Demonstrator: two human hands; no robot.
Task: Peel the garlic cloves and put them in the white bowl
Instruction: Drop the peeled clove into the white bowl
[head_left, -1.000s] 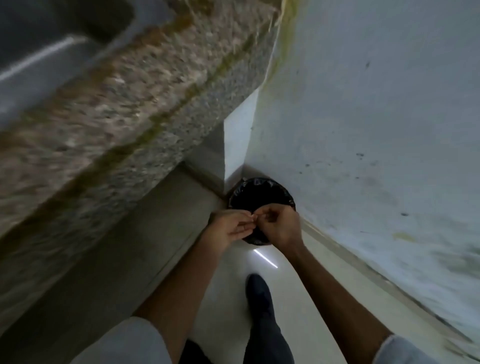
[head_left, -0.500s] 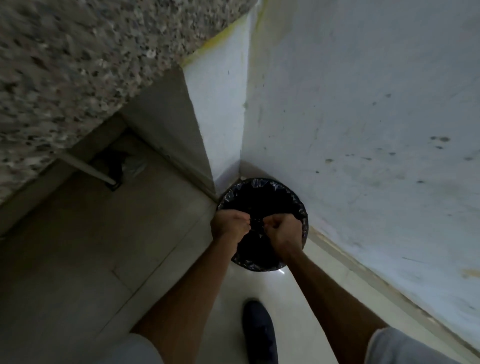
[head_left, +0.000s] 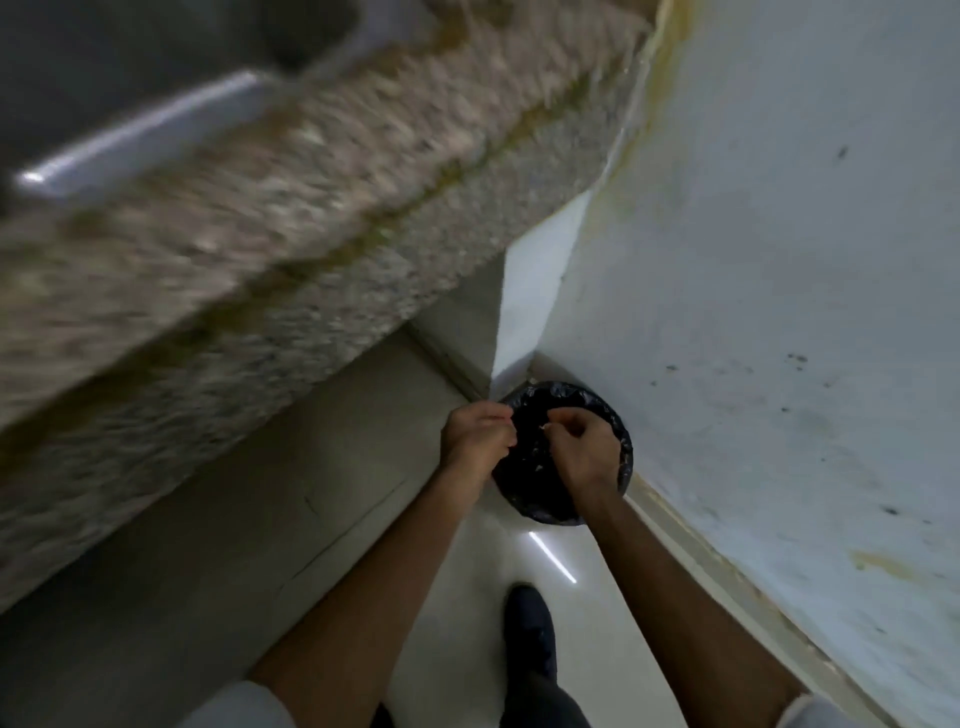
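Observation:
Both hands hover over a round bin lined with a black bag (head_left: 550, 499) on the floor in the wall corner. My left hand (head_left: 478, 436) is at the bin's left rim, its fingers curled round a small garlic clove that is almost wholly hidden. A short gap to the right, my right hand (head_left: 584, 449) pinches a tiny pale scrap of garlic skin (head_left: 544, 427) between thumb and fingertips. Pale flecks lie inside the bag. The white bowl is out of view.
A speckled granite counter (head_left: 291, 244) with a steel sink (head_left: 130, 119) juts out overhead at the upper left, blurred. A stained white wall (head_left: 779, 312) fills the right side. My dark shoe (head_left: 530, 629) stands on the pale tiled floor below the bin.
The view has swung up, bringing the counter and sink back in. My hands, pressed close together before, have drawn slightly apart over the bin.

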